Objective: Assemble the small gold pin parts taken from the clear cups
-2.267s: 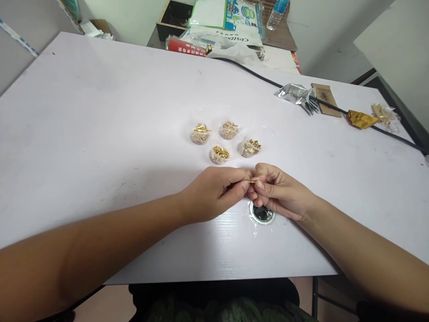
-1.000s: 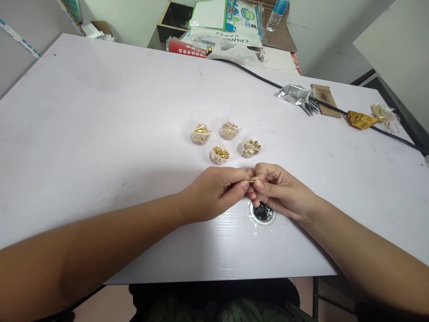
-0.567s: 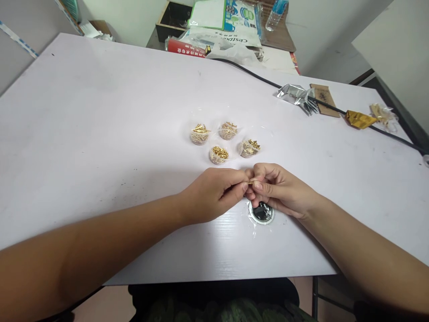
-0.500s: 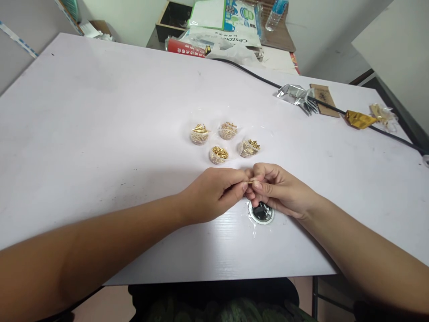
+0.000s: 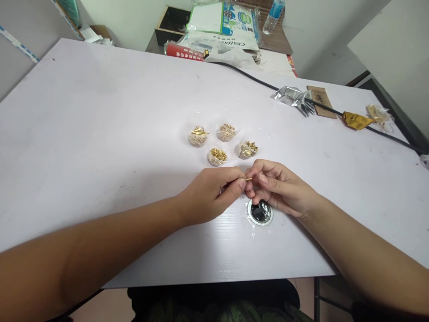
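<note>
Between thumb and forefinger, my left hand pinches a thin gold pin. My right hand is at the pin's other end, its thumb and forefinger slightly apart and its lower fingers curled by my left fingertips. Beneath my right hand lies a round black disc with a white rim. Beyond the hands are clear cups of small gold parts: long pins in the left cup, small pieces in the back cup, the right cup and the front cup.
On the white table, a black cable runs along the back right past silver foil, a cardboard piece and gold foil. Behind the table stand a dark box, plastic packages and a water bottle.
My right thumb has lifted off the gold pin, and more of the pin shows. My left hand still pinches it. The view has shifted slightly.
</note>
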The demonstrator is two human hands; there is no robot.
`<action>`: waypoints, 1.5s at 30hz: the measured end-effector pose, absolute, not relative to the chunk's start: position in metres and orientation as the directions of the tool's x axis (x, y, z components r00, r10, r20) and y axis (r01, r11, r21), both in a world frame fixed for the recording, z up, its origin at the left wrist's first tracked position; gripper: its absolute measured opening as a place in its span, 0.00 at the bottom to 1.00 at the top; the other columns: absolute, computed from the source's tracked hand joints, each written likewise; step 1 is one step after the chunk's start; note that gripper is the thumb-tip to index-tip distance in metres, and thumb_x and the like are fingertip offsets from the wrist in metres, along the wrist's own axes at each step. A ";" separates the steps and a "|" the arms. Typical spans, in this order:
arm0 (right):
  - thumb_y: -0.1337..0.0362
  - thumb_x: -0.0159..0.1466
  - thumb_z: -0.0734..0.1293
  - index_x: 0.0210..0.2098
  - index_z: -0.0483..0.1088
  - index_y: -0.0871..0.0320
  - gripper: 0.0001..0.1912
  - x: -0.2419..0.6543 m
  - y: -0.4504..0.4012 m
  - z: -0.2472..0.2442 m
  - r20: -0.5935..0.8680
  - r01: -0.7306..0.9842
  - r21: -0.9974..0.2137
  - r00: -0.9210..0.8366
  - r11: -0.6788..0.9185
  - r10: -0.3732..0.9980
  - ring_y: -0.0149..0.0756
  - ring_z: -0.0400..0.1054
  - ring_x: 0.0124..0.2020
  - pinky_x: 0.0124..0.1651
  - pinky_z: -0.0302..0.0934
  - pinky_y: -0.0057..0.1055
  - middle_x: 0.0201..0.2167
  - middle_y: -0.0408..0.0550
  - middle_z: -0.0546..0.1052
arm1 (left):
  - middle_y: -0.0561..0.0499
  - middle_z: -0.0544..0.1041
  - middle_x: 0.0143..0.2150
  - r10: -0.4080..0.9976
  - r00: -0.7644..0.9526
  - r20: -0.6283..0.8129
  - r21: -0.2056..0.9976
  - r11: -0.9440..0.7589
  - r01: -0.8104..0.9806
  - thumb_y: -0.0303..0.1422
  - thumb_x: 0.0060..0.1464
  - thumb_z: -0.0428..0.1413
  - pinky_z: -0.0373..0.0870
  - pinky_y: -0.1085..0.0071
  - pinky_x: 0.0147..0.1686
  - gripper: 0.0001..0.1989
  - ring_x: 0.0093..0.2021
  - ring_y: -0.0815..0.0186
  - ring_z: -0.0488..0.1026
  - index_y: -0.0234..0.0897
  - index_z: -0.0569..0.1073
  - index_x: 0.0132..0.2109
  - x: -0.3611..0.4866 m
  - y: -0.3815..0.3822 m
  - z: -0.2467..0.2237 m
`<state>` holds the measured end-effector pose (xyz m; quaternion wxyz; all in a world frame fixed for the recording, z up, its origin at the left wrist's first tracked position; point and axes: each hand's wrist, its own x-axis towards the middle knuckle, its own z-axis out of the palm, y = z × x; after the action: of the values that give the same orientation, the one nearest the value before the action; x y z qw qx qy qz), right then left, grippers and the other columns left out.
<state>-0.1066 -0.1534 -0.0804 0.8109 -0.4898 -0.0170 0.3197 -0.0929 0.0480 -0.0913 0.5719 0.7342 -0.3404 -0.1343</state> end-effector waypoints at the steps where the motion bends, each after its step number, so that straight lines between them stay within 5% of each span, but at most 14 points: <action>1: 0.64 0.61 0.75 0.35 0.75 0.60 0.07 -0.107 -0.153 -0.080 -0.281 -0.490 -0.813 0.802 0.313 0.527 0.27 0.77 0.31 0.32 0.76 0.20 0.29 0.43 0.80 | 0.56 0.75 0.27 -0.651 0.736 0.187 0.933 -0.116 -0.339 0.29 0.63 0.48 0.62 0.78 0.26 0.11 0.23 0.76 0.63 0.35 0.69 0.32 -0.093 0.048 -0.091; 12: 0.69 0.63 0.72 0.38 0.74 0.59 0.03 -0.111 -0.152 -0.083 -0.032 -0.133 -0.972 0.892 0.195 0.451 0.29 0.76 0.26 0.29 0.75 0.25 0.25 0.43 0.79 | 0.57 0.72 0.25 -0.661 0.735 0.149 0.939 -0.138 -0.315 0.29 0.63 0.47 0.61 0.77 0.26 0.12 0.23 0.75 0.63 0.35 0.67 0.30 -0.093 0.048 -0.089; 22: 0.66 0.63 0.71 0.34 0.75 0.57 0.02 -0.119 -0.140 -0.083 0.137 0.148 -0.988 0.965 -0.033 0.221 0.32 0.74 0.28 0.31 0.73 0.31 0.30 0.45 0.75 | 0.55 0.74 0.28 -0.619 0.782 0.077 0.942 -0.211 -0.260 0.31 0.63 0.46 0.64 0.74 0.29 0.12 0.28 0.72 0.69 0.35 0.69 0.32 -0.093 0.047 -0.089; 31: 0.64 0.65 0.70 0.38 0.75 0.56 0.03 -0.118 -0.143 -0.083 0.032 0.020 -0.999 0.962 0.044 0.272 0.31 0.75 0.29 0.34 0.74 0.31 0.29 0.44 0.77 | 0.59 0.70 0.24 -0.588 0.799 0.126 0.948 -0.166 -0.272 0.27 0.60 0.49 0.58 0.79 0.23 0.09 0.21 0.77 0.58 0.34 0.68 0.31 -0.094 0.047 -0.089; 45: 0.64 0.64 0.71 0.35 0.74 0.59 0.04 -0.114 -0.150 -0.086 -0.053 -0.119 -0.981 0.923 0.152 0.382 0.32 0.77 0.27 0.29 0.74 0.29 0.27 0.46 0.80 | 0.56 0.73 0.26 -0.587 0.799 0.132 0.968 -0.096 -0.230 0.24 0.58 0.51 0.60 0.80 0.24 0.06 0.24 0.78 0.62 0.33 0.68 0.32 -0.096 0.047 -0.090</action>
<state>-0.1139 -0.1501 -0.0861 0.7518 -0.6294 -0.1046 0.1667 -0.0955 0.0470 -0.0901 0.6106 0.7256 -0.2816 -0.1463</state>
